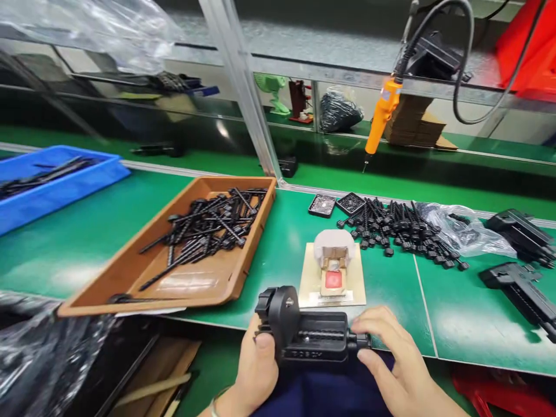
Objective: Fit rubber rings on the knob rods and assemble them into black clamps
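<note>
A black plastic clamp-like bracket (324, 337), with raised lettering on its side and a threaded rod along its trough, is held just off the table's front edge. My left hand (259, 365) is closed around its left end, below an upright rounded plate (283, 317). At the other end, the thumb and fingers of my right hand (393, 350) pinch a small black knob (359, 341). Just beyond the bracket, a beige board (309, 278) bears a white block (333, 240) and a red square (334, 280).
A brown tray (204, 289) of black threaded rods stands left, beside a blue bin (65, 197). Behind right lie black knobbed screws (395, 229), two square black parts, a plastic bag (464, 231) and more black brackets (521, 295). An orange electric screwdriver (383, 116) hangs overhead.
</note>
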`<control>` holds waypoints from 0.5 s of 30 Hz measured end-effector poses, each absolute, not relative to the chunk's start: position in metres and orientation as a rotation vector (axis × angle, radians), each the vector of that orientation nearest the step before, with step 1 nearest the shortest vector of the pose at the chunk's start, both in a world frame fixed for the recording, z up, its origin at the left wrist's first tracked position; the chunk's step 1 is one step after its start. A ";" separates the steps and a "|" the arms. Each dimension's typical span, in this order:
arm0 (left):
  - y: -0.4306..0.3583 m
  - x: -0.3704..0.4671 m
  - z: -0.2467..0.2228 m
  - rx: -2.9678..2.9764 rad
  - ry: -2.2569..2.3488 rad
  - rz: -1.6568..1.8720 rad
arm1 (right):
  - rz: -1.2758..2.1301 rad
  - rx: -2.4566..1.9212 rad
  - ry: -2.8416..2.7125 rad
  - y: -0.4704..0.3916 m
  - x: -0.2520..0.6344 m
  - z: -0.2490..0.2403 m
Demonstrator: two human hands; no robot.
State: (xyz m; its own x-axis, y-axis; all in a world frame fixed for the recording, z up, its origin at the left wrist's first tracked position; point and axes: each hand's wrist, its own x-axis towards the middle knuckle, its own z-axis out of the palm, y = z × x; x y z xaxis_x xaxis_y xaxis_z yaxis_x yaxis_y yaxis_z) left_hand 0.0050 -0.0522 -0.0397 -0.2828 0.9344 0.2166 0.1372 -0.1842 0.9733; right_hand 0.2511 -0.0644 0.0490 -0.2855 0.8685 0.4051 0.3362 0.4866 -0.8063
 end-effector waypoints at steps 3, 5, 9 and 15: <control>-0.051 0.009 -0.035 1.337 1.377 1.532 | 0.742 -1.065 -1.863 -0.063 0.250 0.046; -0.051 0.011 -0.031 1.365 1.346 1.538 | 0.774 -1.116 -1.876 -0.061 0.250 0.045; -0.052 0.012 -0.029 1.372 1.324 1.565 | 0.853 -1.078 -1.849 -0.061 0.252 0.044; -0.049 0.016 -0.026 1.449 1.272 1.572 | 0.833 -1.171 -1.819 -0.065 0.254 0.040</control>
State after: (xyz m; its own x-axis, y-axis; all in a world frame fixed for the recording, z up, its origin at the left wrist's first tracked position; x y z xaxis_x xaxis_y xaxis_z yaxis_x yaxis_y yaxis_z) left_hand 0.0158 -0.0489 -0.0261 -0.1852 0.9186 0.3491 0.1495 -0.3248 0.9339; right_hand 0.2543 -0.0653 0.0399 -0.2512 0.9294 0.2703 0.4026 0.3543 -0.8440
